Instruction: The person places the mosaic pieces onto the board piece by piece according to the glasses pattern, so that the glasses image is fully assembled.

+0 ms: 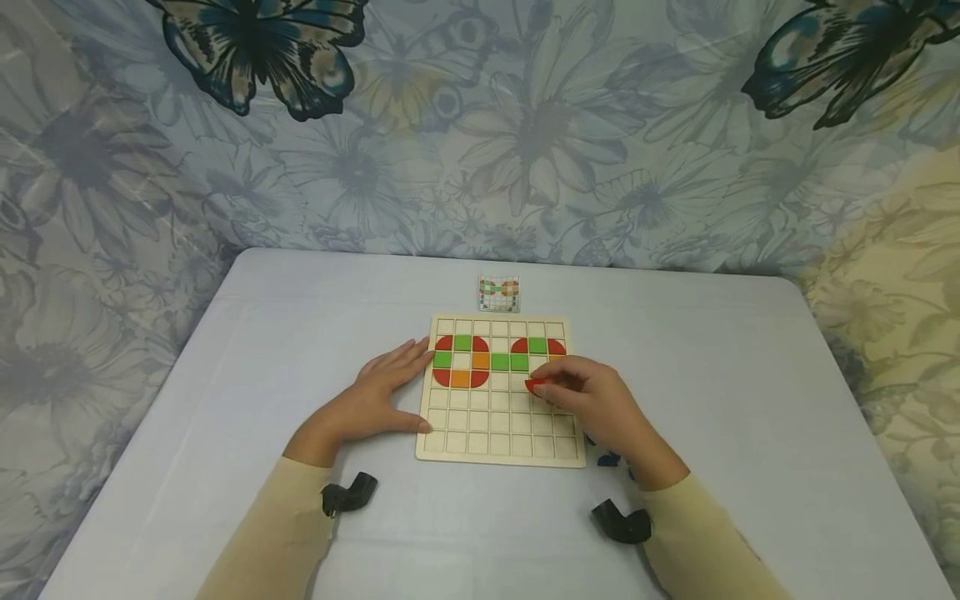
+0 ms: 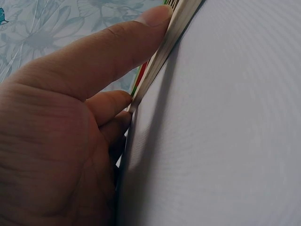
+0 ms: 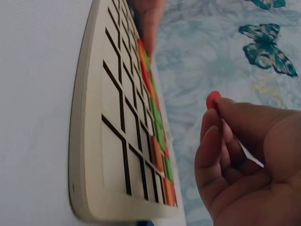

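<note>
A wooden grid board (image 1: 495, 460) lies on the white table. Set into its far rows are red rounded-corner tiles, green square tiles (image 1: 462, 342) and orange square tiles (image 1: 461, 379). My right hand (image 1: 603, 400) pinches a red rounded tile (image 1: 533, 386) between thumb and fingers, over the board's right half. In the right wrist view that red tile (image 3: 213, 99) shows at the fingertips, apart from the board. My left hand (image 1: 367, 407) spreads along the board's left edge, thumb and fingertips touching it; the left wrist view shows the thumb (image 2: 108, 54) against the side.
A small pattern card (image 1: 499, 294) lies just beyond the board's far edge. Several dark blue pieces (image 1: 609, 460) sit beside the board's near right corner, partly hidden by the right arm. Black wrist cameras (image 1: 349, 493) are strapped to both sleeves. Flowered cloth hangs behind the table.
</note>
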A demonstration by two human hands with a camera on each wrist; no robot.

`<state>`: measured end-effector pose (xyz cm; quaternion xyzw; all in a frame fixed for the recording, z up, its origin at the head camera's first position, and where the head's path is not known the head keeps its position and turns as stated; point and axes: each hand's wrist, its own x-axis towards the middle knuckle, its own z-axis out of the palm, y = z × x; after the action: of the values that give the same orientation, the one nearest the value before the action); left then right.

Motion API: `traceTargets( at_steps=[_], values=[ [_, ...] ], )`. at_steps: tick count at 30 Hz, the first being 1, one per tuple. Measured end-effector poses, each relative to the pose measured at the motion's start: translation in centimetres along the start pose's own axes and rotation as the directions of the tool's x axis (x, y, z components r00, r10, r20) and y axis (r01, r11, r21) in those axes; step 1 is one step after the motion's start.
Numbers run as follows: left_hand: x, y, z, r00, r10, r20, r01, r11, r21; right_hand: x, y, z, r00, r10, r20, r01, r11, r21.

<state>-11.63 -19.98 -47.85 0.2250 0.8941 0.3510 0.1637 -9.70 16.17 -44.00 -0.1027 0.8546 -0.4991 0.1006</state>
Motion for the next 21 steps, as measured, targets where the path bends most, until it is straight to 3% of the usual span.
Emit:
traceTargets(
  at_steps=[11,21],
  values=[
    [0.1,-0.3,0.1,1.000,0.001,0.000,-0.001,1.000,0.005,2.5,0.4,2.6,0.993,0.085,-0.081,-0.092,0.991,-0.093],
    [0.1,-0.3,0.0,1.000,-0.003,0.001,0.003,1.000,0.006,2.8,0.4,3.4,0.988,0.116,-0.107,-0.129,0.983,-0.133]
  ],
)
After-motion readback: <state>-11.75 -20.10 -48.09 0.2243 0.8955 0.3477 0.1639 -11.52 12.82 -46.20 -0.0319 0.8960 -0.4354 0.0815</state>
